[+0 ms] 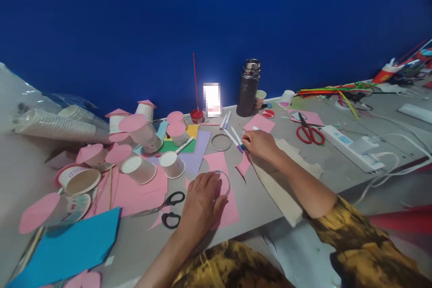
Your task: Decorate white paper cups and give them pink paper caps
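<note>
My left hand [202, 202] is curved over a thin pale ring [228, 185], with its fingers at the far rim and its thumb at the near side. The ring lies flat on a strip of pink paper [231, 216]. My right hand [259, 143] is closed on a marker [243, 146]; a dark teal end shows by the fingertips and most of the rest is hidden. Two white markers [232, 136] lie just left of those fingers. A second ring [221, 142] rests farther back. Below the right hand are a pink scrap [245, 166] and a beige cloth [283, 180].
Black-handled scissors [171, 209] lie left of my left hand. Several pink-topped paper cups [139, 170] crowd the left side, near blue paper [77, 245]. A dark thermos [249, 87] stands behind. Red-handled scissors [310, 135] and a power strip [351, 148] are right.
</note>
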Demonstrator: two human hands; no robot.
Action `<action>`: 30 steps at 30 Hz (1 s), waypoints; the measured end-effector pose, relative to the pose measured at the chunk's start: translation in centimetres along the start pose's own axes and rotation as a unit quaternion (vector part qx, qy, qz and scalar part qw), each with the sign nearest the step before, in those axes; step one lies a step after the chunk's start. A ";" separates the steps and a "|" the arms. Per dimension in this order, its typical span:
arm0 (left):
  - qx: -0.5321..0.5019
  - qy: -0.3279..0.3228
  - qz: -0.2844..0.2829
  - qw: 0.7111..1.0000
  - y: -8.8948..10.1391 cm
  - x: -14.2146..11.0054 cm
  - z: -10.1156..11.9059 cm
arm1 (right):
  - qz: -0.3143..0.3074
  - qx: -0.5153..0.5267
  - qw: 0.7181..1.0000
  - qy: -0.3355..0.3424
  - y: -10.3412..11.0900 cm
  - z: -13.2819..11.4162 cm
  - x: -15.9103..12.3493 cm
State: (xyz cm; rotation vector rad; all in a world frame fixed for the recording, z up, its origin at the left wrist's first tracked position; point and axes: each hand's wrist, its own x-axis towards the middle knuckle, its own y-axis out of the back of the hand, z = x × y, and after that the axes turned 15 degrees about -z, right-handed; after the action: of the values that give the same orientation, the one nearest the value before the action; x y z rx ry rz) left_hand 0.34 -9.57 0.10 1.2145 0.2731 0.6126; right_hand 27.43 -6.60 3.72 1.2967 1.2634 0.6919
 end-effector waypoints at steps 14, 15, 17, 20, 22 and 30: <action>-0.026 -0.003 0.121 0.992 0.4 -2.1 0.1 | 0.004 -0.012 1.000 -0.025 -2.0 -0.4 3.9; -0.030 -0.005 0.119 0.992 0.4 -2.1 0.2 | 0.004 -0.013 1.000 -0.025 -2.1 -0.5 4.0; -0.039 -0.007 0.114 0.993 0.3 -2.0 0.4 | 0.009 -0.016 1.000 -0.024 -2.1 -0.5 3.9; -0.045 -0.006 0.119 0.992 0.1 -2.0 0.5 | 0.027 -0.022 0.999 -0.014 -2.0 -0.7 3.4; -0.045 -0.005 0.129 0.991 -0.1 -2.1 0.5 | 0.033 -0.029 0.999 0.004 -1.9 -1.0 2.9; -0.064 -0.014 0.151 0.986 -0.3 -2.4 0.6 | 0.010 -0.029 0.998 0.048 -3.1 -2.2 2.0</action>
State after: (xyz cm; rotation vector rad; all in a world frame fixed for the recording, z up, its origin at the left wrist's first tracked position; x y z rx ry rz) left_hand -1.24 -11.47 -0.32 1.1468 0.0239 0.8609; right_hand 25.05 -4.70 0.60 1.2439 1.2998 0.8077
